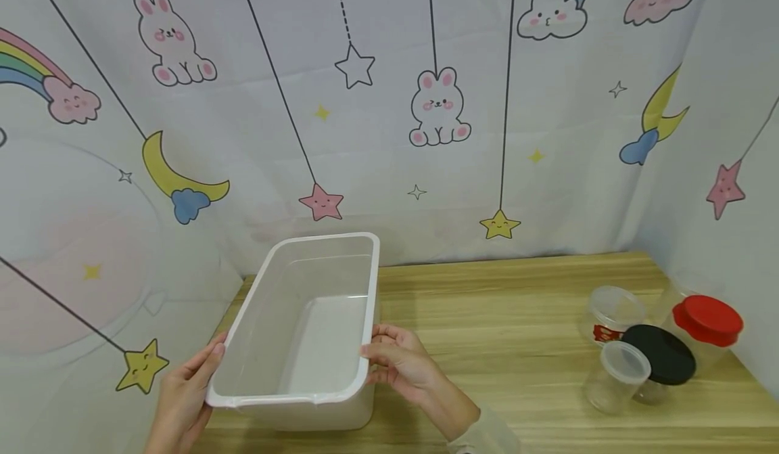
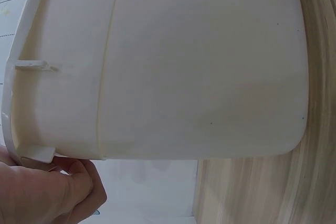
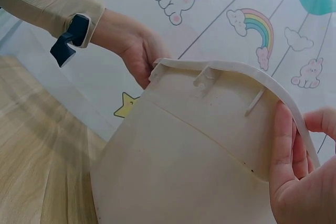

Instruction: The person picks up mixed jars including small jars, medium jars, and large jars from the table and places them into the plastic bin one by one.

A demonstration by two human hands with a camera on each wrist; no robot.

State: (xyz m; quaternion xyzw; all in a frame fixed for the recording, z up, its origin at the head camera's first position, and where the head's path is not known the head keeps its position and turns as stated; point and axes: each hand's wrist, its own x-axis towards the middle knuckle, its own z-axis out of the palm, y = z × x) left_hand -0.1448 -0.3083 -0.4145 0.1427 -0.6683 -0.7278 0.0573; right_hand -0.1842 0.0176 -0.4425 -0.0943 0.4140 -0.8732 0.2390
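A white rectangular plastic tub point(image 1: 322, 346) is held by both hands at the left part of the wooden table, its open top facing up and toward the head camera. My left hand point(image 1: 185, 390) grips the rim at the near left corner, thumb on the edge. On the right side my right hand point(image 1: 404, 366) pinches the rim, with the thumb on top and fingers beneath it. The tub's outer wall point(image 2: 210, 66) fills much of the left wrist view. From the right wrist view, fingers point(image 3: 283, 145) lie under the rim against the wall.
Several clear containers stand at the table's right: one with a red lid point(image 1: 709, 319), one with a black lid point(image 1: 660, 354), a small cup with a translucent lid point(image 1: 617, 373) and a round tub point(image 1: 611, 312). A patterned curtain point(image 1: 377, 136) borders the wooden table point(image 1: 487, 319).
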